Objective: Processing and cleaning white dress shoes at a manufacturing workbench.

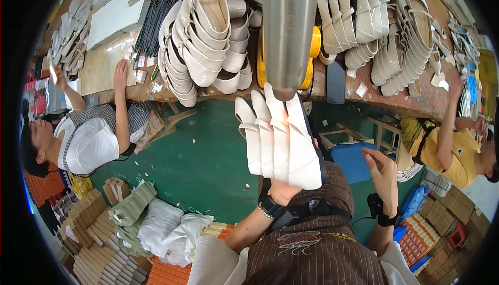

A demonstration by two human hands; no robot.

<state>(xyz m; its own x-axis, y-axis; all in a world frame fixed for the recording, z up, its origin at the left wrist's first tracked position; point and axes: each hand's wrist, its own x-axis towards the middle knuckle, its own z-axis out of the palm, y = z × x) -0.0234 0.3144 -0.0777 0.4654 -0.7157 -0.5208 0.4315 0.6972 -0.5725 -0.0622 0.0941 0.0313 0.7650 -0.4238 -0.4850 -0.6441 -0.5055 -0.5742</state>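
Centrally, left hand [283, 191] raised palm-up, grip closed under a fanned stack of cream shoe pieces [278, 139], about four overlapping, toes pointing toward the tabletop [364, 95]. Stack held just below the rounded tip of a grey metal cylinder [288, 30]; contact between the two not determinable. Right hand [382, 173] beside and clear of the stack, fingers loosely curled, grip part-open, holding nothing. Dark bands on both wrists. On the tabletop: piled cream strap shoes [200, 35] left of the cylinder, rows of cream flat shoes [374, 20] right of it, a yellow object [314, 46] behind the cylinder. Seated at far left, a person in white and checked clothing [88, 139]; at far right, a person in a yellow shirt [457, 155]. Green floor [208, 155] below, with white bags [169, 228] and stacked cartons [93, 233] at lower left.
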